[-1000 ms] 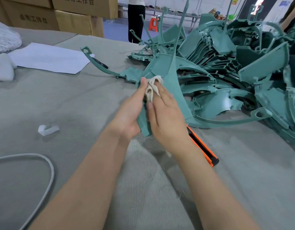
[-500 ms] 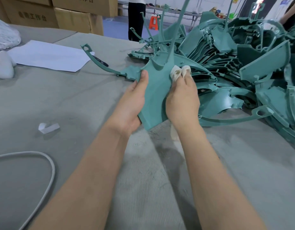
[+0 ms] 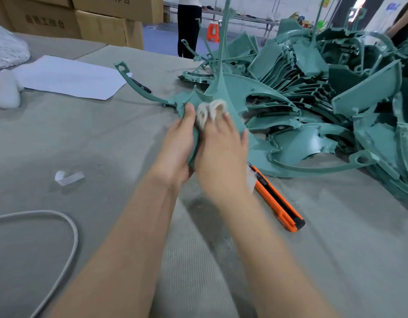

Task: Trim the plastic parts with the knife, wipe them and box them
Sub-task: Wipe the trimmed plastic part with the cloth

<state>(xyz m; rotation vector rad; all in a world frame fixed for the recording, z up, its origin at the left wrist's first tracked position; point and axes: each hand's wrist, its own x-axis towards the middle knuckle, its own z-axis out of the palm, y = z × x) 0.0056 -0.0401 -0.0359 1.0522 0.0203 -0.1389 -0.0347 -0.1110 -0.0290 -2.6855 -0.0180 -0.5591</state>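
Left hand (image 3: 177,152) gripped the part (image 3: 230,92) by its near left edge. Right hand (image 3: 221,152) pinched the cloth (image 3: 209,111) against its face, just right of the left thumb. The part's long stem pointed far and up, so I'd guess the wipe goes that way. Knife (image 3: 278,203) lay near right.

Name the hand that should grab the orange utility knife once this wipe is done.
Right, probably. The orange-and-black utility knife lies just beside the right hand, which holds only a small white rag. The left hand grips the teal plastic part, farther from it.
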